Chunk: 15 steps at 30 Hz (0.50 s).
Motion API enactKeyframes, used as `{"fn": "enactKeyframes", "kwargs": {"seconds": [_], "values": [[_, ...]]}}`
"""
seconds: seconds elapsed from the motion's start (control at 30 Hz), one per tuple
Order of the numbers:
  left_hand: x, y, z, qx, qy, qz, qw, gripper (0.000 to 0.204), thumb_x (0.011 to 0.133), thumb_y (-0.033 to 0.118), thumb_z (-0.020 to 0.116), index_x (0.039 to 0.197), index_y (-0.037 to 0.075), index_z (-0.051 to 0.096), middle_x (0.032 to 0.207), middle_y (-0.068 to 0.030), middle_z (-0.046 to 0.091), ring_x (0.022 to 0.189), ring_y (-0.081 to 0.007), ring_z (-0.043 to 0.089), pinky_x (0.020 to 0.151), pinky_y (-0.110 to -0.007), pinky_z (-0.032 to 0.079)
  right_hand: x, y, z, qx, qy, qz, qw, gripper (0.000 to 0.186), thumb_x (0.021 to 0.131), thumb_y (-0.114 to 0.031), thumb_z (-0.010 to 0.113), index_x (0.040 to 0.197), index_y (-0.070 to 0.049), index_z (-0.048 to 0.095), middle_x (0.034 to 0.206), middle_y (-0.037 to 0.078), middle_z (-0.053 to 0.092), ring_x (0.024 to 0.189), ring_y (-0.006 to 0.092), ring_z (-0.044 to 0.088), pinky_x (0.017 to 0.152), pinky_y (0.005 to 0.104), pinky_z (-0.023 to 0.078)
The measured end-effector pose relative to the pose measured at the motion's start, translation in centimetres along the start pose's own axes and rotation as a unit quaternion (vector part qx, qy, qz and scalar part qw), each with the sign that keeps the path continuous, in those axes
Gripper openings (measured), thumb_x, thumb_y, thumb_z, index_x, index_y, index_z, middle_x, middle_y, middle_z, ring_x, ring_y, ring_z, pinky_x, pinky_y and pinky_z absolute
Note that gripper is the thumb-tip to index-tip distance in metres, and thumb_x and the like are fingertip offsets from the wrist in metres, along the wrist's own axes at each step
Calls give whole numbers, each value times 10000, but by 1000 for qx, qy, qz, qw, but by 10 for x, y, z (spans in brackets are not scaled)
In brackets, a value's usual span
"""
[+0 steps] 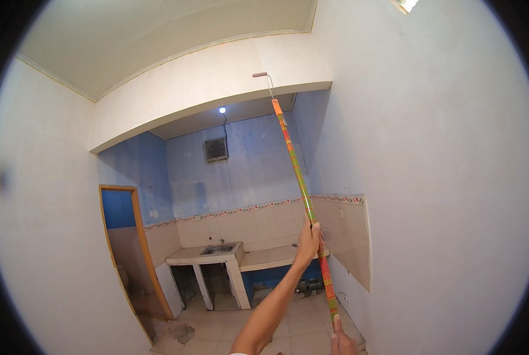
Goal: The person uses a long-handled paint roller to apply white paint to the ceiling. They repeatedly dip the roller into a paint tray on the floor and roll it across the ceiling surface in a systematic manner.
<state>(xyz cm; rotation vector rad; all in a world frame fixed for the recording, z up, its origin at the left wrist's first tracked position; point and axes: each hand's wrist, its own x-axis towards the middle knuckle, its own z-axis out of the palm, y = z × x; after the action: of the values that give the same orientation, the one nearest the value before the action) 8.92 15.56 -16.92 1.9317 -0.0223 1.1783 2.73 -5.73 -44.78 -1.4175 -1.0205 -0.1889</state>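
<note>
A long pole [297,163] in a green, red and orange pattern leans up and away from me. At its top sits a small paint roller [259,75] on a bent wire frame, joined to an orange handle [277,107]. The roller lies over the pale face of the beam [199,74]; whether it touches I cannot tell. My left hand [308,242] is closed round the pole's middle. Lower down, my right hand [343,341] grips the pole near its bottom end, partly cut off by the picture's lower edge.
Beyond the beam is a kitchen corner with a tiled counter [264,258], a sink [219,249] and a lit bulb [222,110]. A wooden door frame [139,222] stands at left. White walls [442,177] flank me. A dark patch [182,332] marks the floor.
</note>
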Motion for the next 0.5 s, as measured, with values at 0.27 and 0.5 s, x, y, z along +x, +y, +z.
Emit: {"fn": "enactKeyframes", "kwargs": {"seconds": [0.27,0.5], "values": [[-41,-1,-2,58,-13,15,998,570,1021,168,441,1528,42,211,695,-58,546,564,-151,591,503,-317,509,-34,44,6,-38,-39,-27,998,471,999,-136,473,1457,-34,429,880,256,533,748,356,547,681,441,450],[-79,0,16,2,-18,-75,997,678,1032,226,467,1573,56,95,735,-61,568,610,-152,588,560,-313,512,-77,64,-7,-23,-67,25,997,541,982,-87,491,1499,-10,352,1318,282,525,1160,381,571,968,405,462]]}}
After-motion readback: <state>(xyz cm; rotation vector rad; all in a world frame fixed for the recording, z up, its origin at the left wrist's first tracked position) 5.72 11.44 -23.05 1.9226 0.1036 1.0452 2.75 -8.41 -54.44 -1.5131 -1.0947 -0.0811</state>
